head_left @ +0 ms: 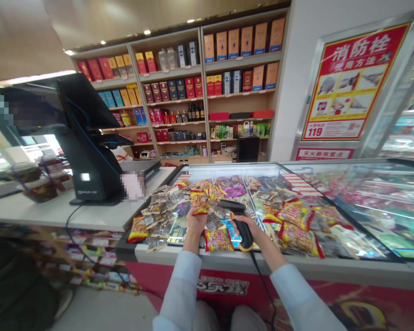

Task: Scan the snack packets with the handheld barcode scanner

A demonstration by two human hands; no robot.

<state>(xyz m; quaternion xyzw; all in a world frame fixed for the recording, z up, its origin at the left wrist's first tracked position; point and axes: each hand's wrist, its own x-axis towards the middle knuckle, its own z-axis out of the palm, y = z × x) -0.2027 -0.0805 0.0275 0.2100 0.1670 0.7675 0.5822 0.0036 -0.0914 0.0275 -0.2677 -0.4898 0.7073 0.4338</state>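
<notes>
Frame centre: left hand (196, 224) pinching a red-and-yellow snack packet (198, 201) — packet just above the hand, lower edge in the grip; right hand (254, 226), right of centre, wrapped around a black scanner (244, 233), head toward packet. Loose packets (297, 236) on glass-topped freezer (148, 253), lower right

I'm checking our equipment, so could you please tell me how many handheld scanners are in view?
1: the black scanner in the right hand; the heaped packets could hide others.
</notes>
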